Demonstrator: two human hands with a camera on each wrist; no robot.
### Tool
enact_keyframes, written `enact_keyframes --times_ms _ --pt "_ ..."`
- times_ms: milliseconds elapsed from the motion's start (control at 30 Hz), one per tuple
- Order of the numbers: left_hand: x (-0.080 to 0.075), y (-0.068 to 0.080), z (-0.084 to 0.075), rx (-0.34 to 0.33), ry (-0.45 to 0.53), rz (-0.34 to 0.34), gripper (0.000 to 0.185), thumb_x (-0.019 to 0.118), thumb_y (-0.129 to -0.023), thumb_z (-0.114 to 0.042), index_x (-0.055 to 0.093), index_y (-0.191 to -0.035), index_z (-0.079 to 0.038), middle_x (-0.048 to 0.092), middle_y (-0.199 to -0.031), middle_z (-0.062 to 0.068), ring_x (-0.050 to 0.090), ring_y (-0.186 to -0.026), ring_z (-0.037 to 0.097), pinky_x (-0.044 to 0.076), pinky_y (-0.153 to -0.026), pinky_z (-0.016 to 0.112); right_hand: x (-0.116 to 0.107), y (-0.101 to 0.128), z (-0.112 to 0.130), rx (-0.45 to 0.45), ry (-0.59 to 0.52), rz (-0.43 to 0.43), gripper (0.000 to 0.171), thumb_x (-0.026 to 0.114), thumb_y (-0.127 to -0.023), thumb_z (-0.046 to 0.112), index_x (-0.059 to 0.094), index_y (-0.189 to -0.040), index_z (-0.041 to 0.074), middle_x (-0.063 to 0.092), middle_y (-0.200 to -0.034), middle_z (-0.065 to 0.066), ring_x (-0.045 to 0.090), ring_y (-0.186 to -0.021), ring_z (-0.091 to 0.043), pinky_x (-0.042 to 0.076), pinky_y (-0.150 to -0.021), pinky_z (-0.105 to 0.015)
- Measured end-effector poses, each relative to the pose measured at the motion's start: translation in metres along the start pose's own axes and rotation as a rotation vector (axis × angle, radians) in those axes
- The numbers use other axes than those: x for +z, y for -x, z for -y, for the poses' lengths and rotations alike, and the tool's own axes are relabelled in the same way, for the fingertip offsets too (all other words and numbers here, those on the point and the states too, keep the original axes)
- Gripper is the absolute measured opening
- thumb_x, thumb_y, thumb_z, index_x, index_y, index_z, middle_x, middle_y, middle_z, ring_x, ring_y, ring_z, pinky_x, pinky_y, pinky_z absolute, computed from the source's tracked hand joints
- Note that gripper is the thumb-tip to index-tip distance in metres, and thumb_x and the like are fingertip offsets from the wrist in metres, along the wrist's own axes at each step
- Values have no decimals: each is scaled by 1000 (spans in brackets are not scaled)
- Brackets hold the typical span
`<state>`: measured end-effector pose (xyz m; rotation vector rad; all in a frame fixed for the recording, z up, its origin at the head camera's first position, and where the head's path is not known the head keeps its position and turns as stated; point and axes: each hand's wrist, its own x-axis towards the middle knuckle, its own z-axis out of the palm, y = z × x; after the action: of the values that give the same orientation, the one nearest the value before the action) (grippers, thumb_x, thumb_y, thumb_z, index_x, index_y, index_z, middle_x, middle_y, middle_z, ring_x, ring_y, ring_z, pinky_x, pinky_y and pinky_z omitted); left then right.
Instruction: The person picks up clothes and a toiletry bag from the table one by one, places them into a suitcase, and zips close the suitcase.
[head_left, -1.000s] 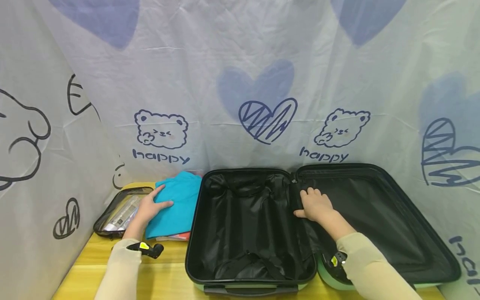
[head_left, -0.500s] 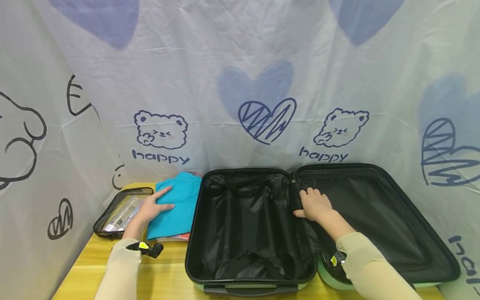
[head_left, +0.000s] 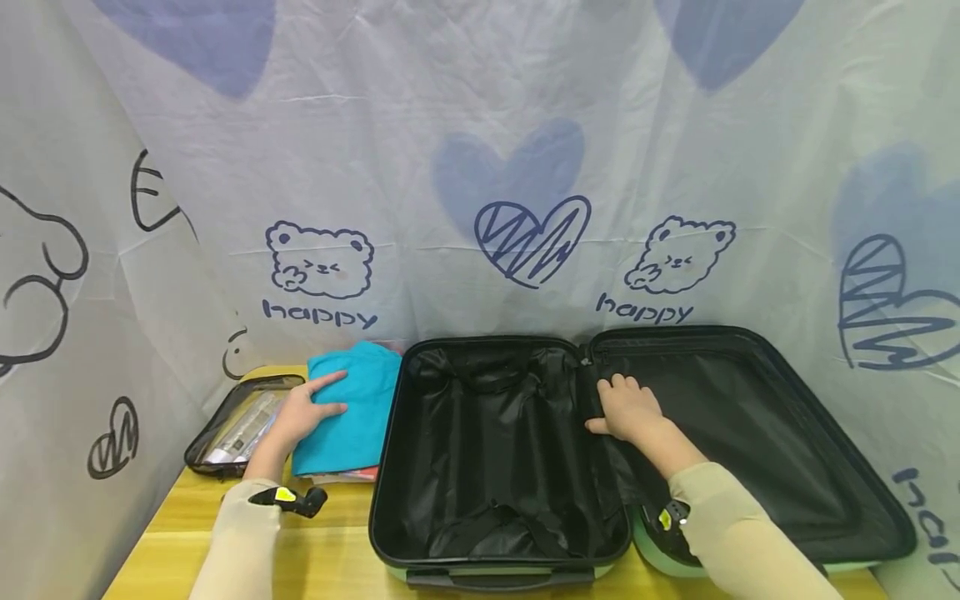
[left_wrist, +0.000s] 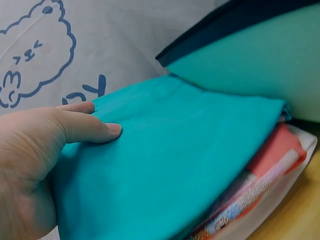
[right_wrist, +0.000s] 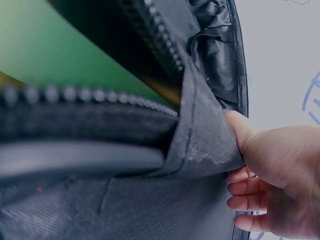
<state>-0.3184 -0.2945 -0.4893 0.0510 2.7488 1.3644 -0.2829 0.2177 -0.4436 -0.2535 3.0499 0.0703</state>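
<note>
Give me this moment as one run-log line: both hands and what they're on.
left hand: rests on blue cloth | right hand: pinches suitcase lining | suitcase: open on table

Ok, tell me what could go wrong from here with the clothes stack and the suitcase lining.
1. The left hand lies only on the teal folded garment topping a loose stack; lifted alone, it may unfold or drag the pink garment beneath.
2. The right hand pinches the black lining flap beside the zipper; pulling might snag or strain it.
</note>
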Motion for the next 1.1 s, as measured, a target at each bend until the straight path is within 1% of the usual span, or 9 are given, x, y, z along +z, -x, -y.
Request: enact_keyframes --times_ms 267,433,600,767,933,1100 --pt "-3 7 -9 23 17 -19 62 67 -91 -19 42 -149 -21 22 -158 29 21 -143 53 23 -110 70 0 0 2 -2 2 -10 70 73 -83 46 52 -127 -4 53 -123 -24 51 -111 -41 46 -90 -56" --pt "-5 11 -16 25 44 -23 63 66 -92 -20 42 -149 -22 20 -159 27 20 -144 52 23 -110 71 0 1 3 -2 0 -4 69 73 -83 47 52 -126 -3 54 -121 -24 51 -109 -40 46 -89 -56" --pt "-9 17 -22 44 70 -45 63 67 -92 -20 42 -149 -23 20 -159 27 20 -144 52 23 -111 70 0 2 2 -3 -2 -1 71 73 -83 47 51 -128 -4 53 -123 -24 51 -111 -41 46 -90 -56" --pt "-17 23 -27 50 73 -70 64 67 -92 -24 40 -150 -24 20 -159 26 20 -144 53 24 -110 70 0 3 2 -3 -4 1 72 72 -83 47 51 -129 -5 53 -126 -25 51 -114 -42 46 -92 -57" --pt "-28 31 -35 73 83 -91 65 66 -93 -25 38 -151 -22 19 -160 26 21 -143 54 24 -110 70 -2 3 1 -5 10 -7 72 73 -83 47 52 -128 -5 54 -126 -26 51 -114 -42 46 -92 -56" --pt "-38 41 -44 62 38 -126 66 66 -93 -31 36 -151 -25 20 -159 27 23 -142 55 26 -108 71 -3 2 2 -16 5 -10 71 73 -83 46 52 -128 -6 54 -127 -26 51 -114 -43 46 -92 -57"
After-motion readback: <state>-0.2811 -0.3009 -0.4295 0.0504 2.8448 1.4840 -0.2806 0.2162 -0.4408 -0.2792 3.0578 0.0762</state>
